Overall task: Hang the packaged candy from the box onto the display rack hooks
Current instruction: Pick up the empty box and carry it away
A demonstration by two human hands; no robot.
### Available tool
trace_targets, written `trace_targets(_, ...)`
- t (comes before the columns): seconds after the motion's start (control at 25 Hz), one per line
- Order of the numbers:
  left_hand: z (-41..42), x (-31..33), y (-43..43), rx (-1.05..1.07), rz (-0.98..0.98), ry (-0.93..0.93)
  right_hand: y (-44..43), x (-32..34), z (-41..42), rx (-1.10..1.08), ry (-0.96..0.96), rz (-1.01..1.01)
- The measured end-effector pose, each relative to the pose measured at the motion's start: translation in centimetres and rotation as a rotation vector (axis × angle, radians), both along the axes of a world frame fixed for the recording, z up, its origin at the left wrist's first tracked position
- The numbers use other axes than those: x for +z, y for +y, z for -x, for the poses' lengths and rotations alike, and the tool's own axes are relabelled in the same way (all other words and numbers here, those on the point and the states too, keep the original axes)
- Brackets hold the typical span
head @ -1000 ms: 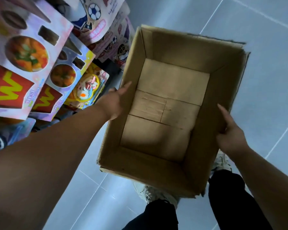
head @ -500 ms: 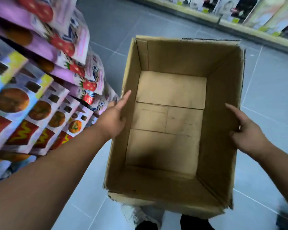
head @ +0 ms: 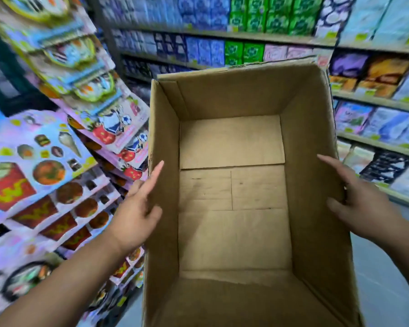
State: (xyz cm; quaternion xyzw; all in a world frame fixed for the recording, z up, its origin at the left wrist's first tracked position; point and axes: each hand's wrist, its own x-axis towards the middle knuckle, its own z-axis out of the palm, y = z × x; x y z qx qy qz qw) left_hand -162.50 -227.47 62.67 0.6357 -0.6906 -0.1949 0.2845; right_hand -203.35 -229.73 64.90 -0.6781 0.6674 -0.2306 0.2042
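Shop shelves [head: 222, 35] are blurring; left hand [head: 137, 213] and right hand [head: 359, 208] are pinching the empty cardboard box [head: 232, 97] by flimsy walls, risking a slip.

Both bare forearms are reaching forward, the left from the lower left corner, the right from the right edge. Left hand [head: 137, 213] is gripping one box [head: 222, 95] wall, thumb inside, index finger stretching straight along the rim. Right hand [head: 359, 208] is gripping the opposite wall, index and thumb inside, other fingers hidden behind.
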Motion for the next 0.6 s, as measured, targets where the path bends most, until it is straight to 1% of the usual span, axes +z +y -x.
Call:
trace_targets(0.12,1.4,5.8,3.7,0.038,0.098,0.014,1.0,5.9,1.3,0.043,-0.086,0.115)
trace_targets(0.24,2.3,9.9,7.0,0.097,0.189,0.015,1.8,9.8,2.1,0.127,-0.112,0.204)
trace_targets(0.48,2.6,16.6,15.0,0.252,0.349,0.049,4.8,14.9,1.6,0.353,-0.278,0.278)
trace_targets(0.56,2.4,18.5,18.1,0.287,0.378,0.075,6.1,15.7,0.6,0.412,-0.352,0.299)
trace_targets(0.6,2.2,19.3,19.8,0.319,0.381,0.057,6.9,16.2,0.1,0.438,-0.369,0.317)
